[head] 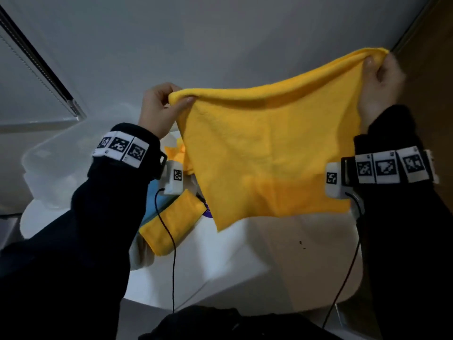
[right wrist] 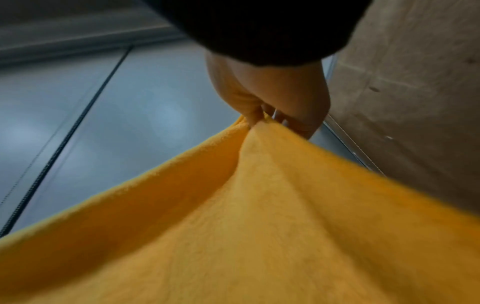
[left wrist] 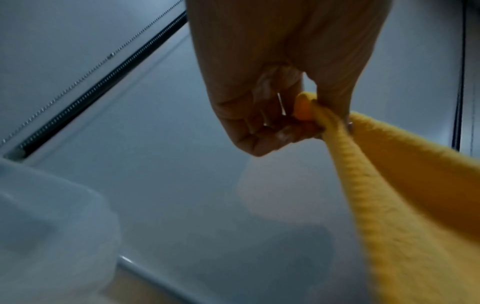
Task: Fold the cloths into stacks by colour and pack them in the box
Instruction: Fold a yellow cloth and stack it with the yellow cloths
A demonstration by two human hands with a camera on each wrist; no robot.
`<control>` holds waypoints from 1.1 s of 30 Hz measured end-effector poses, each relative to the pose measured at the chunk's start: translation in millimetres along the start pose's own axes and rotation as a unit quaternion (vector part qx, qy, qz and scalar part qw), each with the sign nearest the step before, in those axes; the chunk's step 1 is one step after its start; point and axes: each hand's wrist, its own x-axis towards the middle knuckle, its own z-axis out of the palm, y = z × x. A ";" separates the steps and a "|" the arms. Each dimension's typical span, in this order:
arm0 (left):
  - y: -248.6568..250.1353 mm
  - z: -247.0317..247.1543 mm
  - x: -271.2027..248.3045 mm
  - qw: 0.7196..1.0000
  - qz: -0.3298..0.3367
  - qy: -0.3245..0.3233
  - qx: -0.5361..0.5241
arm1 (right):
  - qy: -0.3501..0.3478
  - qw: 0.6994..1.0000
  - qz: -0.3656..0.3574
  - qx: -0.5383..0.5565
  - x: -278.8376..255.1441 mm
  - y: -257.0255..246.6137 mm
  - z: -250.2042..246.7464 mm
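Yellow cloth, head view: a yellow cloth [head: 264, 153] hangs spread in the air between two raised hands, above the white counter [head: 220, 263].
Left grip, head view: the left hand [head: 159, 106] pinches one top corner between thumb and curled fingers.
Right grip, head view: the right hand [head: 377, 82] pinches the opposite top corner, higher and farther out than the left.
Long axis, head view: the held top edge runs from lower left up to upper right; the rest of the cloth falls toward the person, its lower edge loose and blurred.
Below, head view: a folded yellow cloth [head: 171, 227] lies on the counter under the left forearm, a blue cloth [head: 153, 204] just beside it; a translucent box [head: 49, 168] sits to the left.
Left wrist view: fingers curl tight round the bunched corner of the yellow cloth [left wrist: 389, 195], which stretches away to the right; the left hand [left wrist: 280, 92] is closed on it.
Right wrist view: the right hand [right wrist: 272, 102] nips the corner, and the yellow cloth [right wrist: 259, 226] fans down and to the left.
Likely next: bringing the higher right corner across to the left corner would probably halve the cloth.
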 end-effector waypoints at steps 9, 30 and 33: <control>33.2 27.7 10.9 0.985 -0.020 0.095 -0.140 | -0.025 0.979 0.074 0.186 2.9 25.6 -36.3; -61.6 110.9 -206.6 0.689 -0.433 -0.540 0.215 | -0.442 0.695 0.566 0.034 -213.9 215.1 -92.4; -62.7 103.1 -225.0 0.639 -0.492 -0.563 0.179 | -0.538 0.612 0.579 -0.028 -224.2 214.6 -103.7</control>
